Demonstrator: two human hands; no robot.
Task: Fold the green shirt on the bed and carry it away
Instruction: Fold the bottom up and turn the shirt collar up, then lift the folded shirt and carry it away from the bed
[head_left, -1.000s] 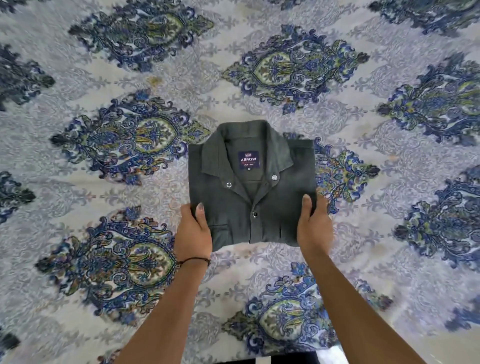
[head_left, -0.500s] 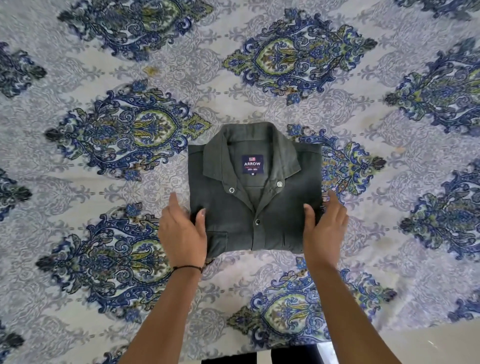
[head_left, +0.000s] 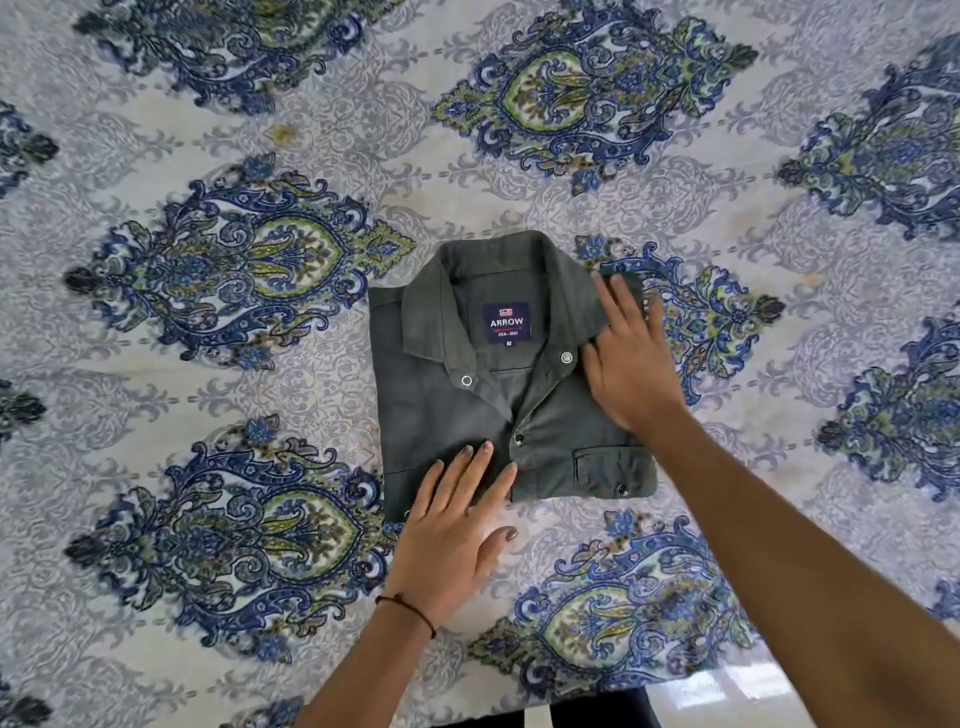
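Both hands moved off the shirt's side edges onto its top. Near me, my left hand lies flat and open, fingers on the lower front. Folded green shirt sits mid-bed on the patterned bedsheet. Farther, my right hand presses flat, open, beside the collar.

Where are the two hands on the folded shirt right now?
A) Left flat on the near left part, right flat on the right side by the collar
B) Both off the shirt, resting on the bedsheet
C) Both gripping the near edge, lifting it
A: the left hand lies open on the near left part of the shirt, and the right hand lies flat beside the collar.
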